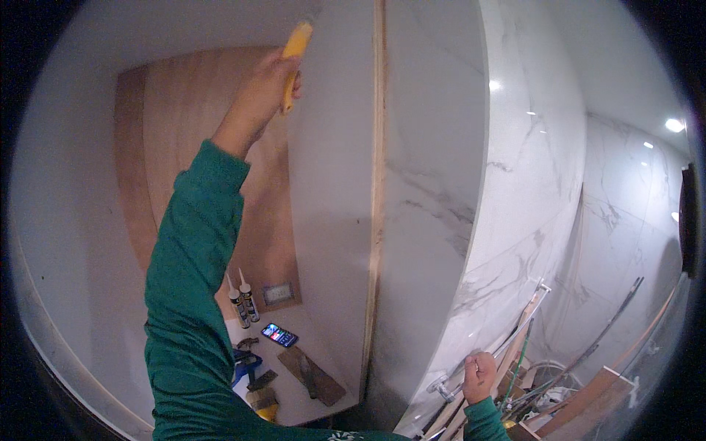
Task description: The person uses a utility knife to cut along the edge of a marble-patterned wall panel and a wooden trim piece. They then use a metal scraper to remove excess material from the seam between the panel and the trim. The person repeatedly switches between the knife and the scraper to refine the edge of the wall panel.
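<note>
My left hand (282, 72) is raised high in front of the pale wall, its fingers wrapped round a yellow-handled tool (296, 45). The tool's wide end points up toward a small grey mark on the wall, and its kind is not clear. Low on the right, my right hand (479, 376) is closed in a fist beside the marble-look wall panel (507, 242), near a round chrome fitting (441, 386). What it grips, if anything, is hidden. A bare wooden strip (378, 184) runs upright between the pale wall and a grey marbled panel (426, 169).
On the white ledge (323, 353) lie two sealant tubes (243, 303), a lit phone (279, 334), a hammer (246, 343), a blue-handled tool (246, 365), a brush (263, 403) and a brown board (312, 375). A wood panel (198, 125) stands behind. Boards and poles (588, 404) crowd the lower right.
</note>
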Action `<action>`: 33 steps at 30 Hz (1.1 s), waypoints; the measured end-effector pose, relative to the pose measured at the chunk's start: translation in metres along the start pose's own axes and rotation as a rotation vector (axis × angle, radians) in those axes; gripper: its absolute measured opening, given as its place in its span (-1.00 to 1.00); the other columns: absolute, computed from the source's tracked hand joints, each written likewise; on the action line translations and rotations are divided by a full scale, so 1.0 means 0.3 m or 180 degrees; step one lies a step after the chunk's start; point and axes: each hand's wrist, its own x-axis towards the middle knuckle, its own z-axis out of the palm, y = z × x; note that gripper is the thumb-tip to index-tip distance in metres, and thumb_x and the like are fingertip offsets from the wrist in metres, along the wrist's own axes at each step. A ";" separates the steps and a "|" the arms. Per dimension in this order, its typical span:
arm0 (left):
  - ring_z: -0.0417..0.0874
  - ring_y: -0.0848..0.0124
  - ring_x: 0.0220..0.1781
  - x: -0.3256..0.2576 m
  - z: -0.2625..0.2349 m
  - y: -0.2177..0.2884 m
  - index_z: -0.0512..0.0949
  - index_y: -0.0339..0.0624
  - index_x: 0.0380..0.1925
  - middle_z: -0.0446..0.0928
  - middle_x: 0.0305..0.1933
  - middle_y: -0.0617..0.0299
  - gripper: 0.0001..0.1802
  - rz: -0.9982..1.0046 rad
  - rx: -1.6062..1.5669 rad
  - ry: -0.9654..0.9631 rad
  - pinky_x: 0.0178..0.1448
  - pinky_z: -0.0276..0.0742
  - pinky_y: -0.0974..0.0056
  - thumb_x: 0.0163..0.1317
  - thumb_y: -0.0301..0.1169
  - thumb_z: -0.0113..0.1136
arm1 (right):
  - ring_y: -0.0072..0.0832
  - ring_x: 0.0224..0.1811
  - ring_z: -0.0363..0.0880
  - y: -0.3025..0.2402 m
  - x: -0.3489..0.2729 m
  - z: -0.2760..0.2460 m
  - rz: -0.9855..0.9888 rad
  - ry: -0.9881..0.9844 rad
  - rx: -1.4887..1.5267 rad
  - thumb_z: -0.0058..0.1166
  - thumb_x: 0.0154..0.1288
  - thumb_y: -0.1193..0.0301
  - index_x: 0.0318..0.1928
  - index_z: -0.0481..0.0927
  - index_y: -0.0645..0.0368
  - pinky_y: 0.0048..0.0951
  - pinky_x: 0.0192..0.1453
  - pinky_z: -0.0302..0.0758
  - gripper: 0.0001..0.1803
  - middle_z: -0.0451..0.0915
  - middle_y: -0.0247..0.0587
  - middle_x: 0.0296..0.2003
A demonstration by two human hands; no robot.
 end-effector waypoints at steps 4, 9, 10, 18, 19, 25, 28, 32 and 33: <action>0.54 0.51 -0.43 0.149 0.141 0.034 0.54 -0.20 0.16 0.56 -0.34 0.26 -0.63 0.0191 -0.0060 -0.0173 -0.35 0.53 0.33 0.54 -0.20 0.11 | -0.08 -0.33 0.46 0.003 -0.011 -0.012 0.0038 -0.0029 -0.0041 0.16 0.33 0.43 -0.44 0.53 0.20 -0.09 -0.16 0.36 -0.81 0.49 -0.07 -0.47; 0.62 0.50 -0.34 0.318 0.216 0.135 0.49 -0.28 0.29 0.63 -0.28 0.26 -0.53 0.0642 0.0223 0.0018 -0.31 0.58 0.39 0.57 -0.18 0.13 | -0.05 -0.32 0.48 0.021 -0.013 -0.006 -0.0083 0.0045 -0.0056 0.16 0.29 0.42 -0.46 0.53 0.18 -0.09 -0.14 0.37 -0.82 0.52 -0.06 -0.46; 0.65 0.45 -0.31 0.381 0.237 0.123 0.53 -0.29 0.24 0.65 -0.28 0.22 -0.56 0.0584 0.0053 0.0084 -0.27 0.61 0.34 0.53 -0.23 0.17 | -0.04 -0.32 0.48 0.027 -0.020 -0.010 -0.0120 0.0097 -0.0069 0.16 0.28 0.42 -0.46 0.53 0.18 -0.09 -0.13 0.38 -0.82 0.52 -0.06 -0.45; 0.68 0.13 -0.22 0.593 0.281 0.235 0.45 -0.34 0.36 0.67 -0.03 -0.06 -0.37 0.0693 0.0306 0.0473 -0.20 0.63 0.07 0.57 -0.02 -0.03 | -0.03 -0.33 0.53 0.064 -0.023 0.009 -0.0287 -0.0018 -0.0081 0.17 0.22 0.40 -0.46 0.58 0.16 -0.06 -0.14 0.41 -0.85 0.57 -0.10 -0.46; 0.68 0.12 -0.22 0.596 0.290 0.243 0.47 -0.35 0.33 0.67 -0.06 -0.06 -0.37 0.0618 0.0238 0.0477 -0.19 0.63 0.06 0.55 -0.02 -0.03 | -0.04 -0.33 0.53 0.067 -0.026 0.010 -0.0311 0.0045 -0.0092 0.17 0.22 0.40 -0.46 0.59 0.16 -0.06 -0.15 0.41 -0.85 0.58 -0.10 -0.46; 0.72 0.05 -0.02 0.609 0.355 0.304 0.59 -0.37 0.20 0.70 0.02 -0.13 -0.39 0.0549 0.0763 0.0650 0.07 0.62 0.04 0.49 -0.02 0.05 | -0.01 -0.33 0.52 0.065 -0.031 -0.014 -0.0387 0.0109 -0.0171 0.15 0.18 0.40 -0.46 0.58 0.16 -0.05 -0.15 0.42 -0.87 0.58 -0.09 -0.46; 0.69 0.03 0.14 0.697 0.344 0.250 0.63 -0.33 0.19 0.69 0.13 -0.13 -0.42 0.0758 0.1064 0.0913 0.23 0.56 0.05 0.49 -0.03 0.06 | 0.01 -0.35 0.49 0.046 -0.011 -0.014 -0.0283 -0.0267 -0.0454 0.13 0.16 0.40 -0.49 0.55 0.16 -0.03 -0.18 0.40 -0.86 0.55 -0.08 -0.48; 0.64 0.01 0.25 0.658 0.362 0.271 0.62 -0.31 0.21 0.67 0.20 -0.15 -0.47 0.0567 0.0509 0.0769 0.30 0.52 0.08 0.50 -0.10 0.06 | 0.03 -0.37 0.45 0.067 -0.014 -0.001 -0.0536 0.0084 -0.0164 0.13 0.13 0.39 -0.51 0.50 0.16 -0.01 -0.20 0.35 -0.85 0.49 -0.07 -0.51; 0.64 0.00 0.26 0.664 0.342 0.271 0.62 -0.31 0.22 0.66 0.21 -0.16 -0.48 0.0542 0.0429 0.0705 0.31 0.51 0.09 0.50 -0.12 0.06 | 0.03 -0.37 0.45 0.068 -0.009 0.006 -0.0559 0.0067 -0.0147 0.13 0.12 0.40 -0.51 0.49 0.16 -0.01 -0.21 0.34 -0.85 0.48 -0.07 -0.52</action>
